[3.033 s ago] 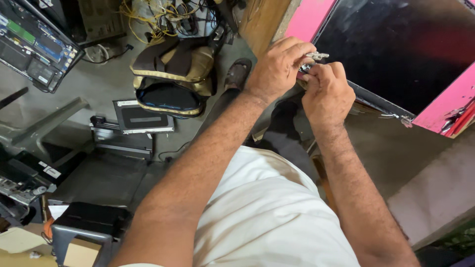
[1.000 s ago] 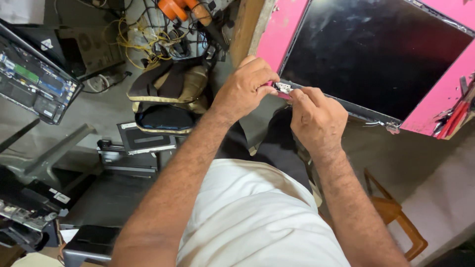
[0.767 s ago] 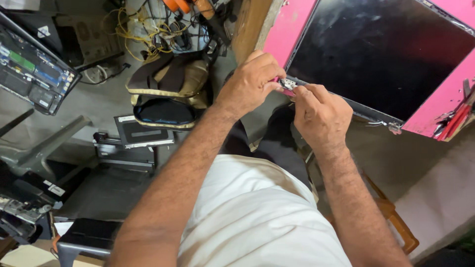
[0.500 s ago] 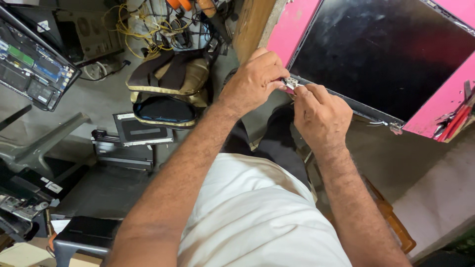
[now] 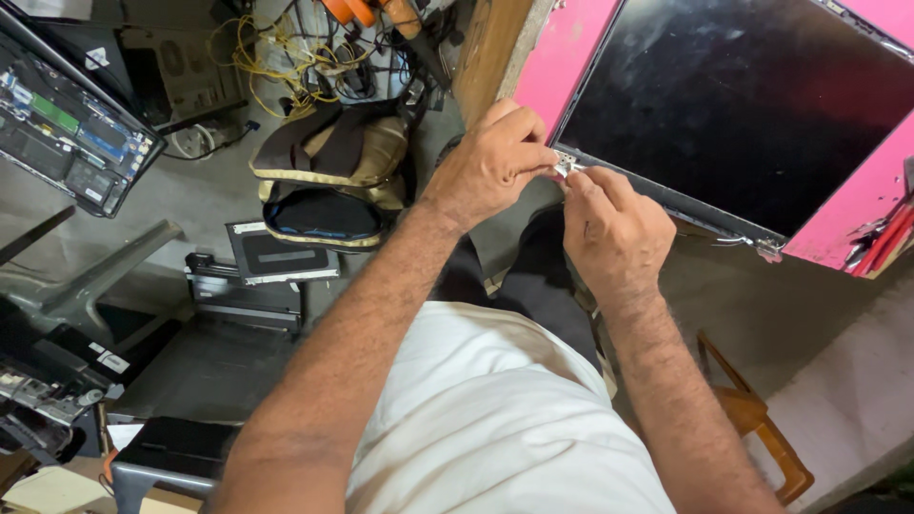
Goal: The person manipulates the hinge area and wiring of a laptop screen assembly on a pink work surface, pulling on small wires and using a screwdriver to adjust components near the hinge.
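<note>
Both hands pinched together at the lower left corner of the flat black laptop screen panel in its bright pink plastic lid (image 5: 752, 105) — left hand (image 5: 495, 162) with fingertips closed on the small silver metal hinge bracket (image 5: 567, 167), right hand (image 5: 614, 228) curled just beside it, thumb and forefinger meeting at the same piece; impossible to tell whether a tool or a screw sits between those fingertips. Best done, by the look of it, with the left grip kept steady on the bracket while the right does the fine work, elbows tucked, pressure kept off the dark glass. Panel propped against the upright brown wooden post (image 5: 490, 48), leaning, screen face turned toward the wearer; long axis running from the worked corner down and right toward the second hinge with its loose thin wires (image 5: 752, 246), bottom edge nearest the lap. Risk worth judging: a slip could scratch the glass or tug those wires. Off to the left on the grey floor (image 5: 190, 190) — an opened laptop base with bare green circuit board (image 5: 71, 119) and a brown and tan fabric bag (image 5: 328, 171), well apart from the hands.
</note>
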